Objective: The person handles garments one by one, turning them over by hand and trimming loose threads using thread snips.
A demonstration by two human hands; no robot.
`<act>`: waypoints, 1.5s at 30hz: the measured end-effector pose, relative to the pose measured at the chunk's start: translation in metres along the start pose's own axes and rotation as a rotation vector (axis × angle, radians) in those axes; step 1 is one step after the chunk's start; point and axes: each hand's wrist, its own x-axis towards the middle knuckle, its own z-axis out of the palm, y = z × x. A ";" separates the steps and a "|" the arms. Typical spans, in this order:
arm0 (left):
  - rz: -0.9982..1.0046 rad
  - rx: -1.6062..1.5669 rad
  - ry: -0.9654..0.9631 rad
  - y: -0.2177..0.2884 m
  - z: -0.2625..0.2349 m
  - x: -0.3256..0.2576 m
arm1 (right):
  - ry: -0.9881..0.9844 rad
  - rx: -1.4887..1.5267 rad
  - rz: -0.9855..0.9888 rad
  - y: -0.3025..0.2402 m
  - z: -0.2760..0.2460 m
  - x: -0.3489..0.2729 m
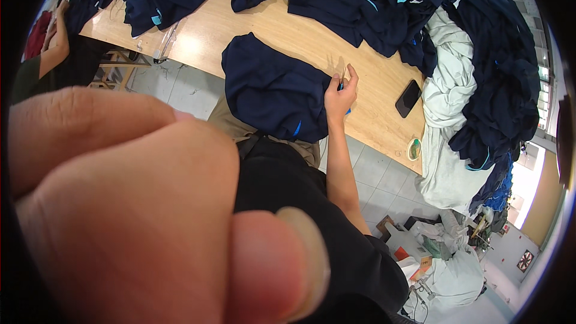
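Very close to the camera, my left hand [126, 204] fills the lower left, its fingers curled together; anything in its grip is hidden. A dark navy garment [273, 87] lies bunched over my lap and the table's near edge, with a small bright blue patch low on it. My right hand [341, 99] rests at the garment's right end. Between its thumb and fingers it holds what look like small thread snips [343, 74], with a thin metal tip and bits of blue showing.
Piles of navy garments [360, 0] line the far side of the wooden table [198, 39]. White cloth [450, 66] hangs over its right end, near a black phone [408, 98] and a small round container [414, 149]. Another person's arm [57, 48] is at the far left.
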 end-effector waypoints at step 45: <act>0.440 -0.005 0.193 -0.108 0.136 -0.008 | 0.002 0.070 0.000 0.001 0.004 0.000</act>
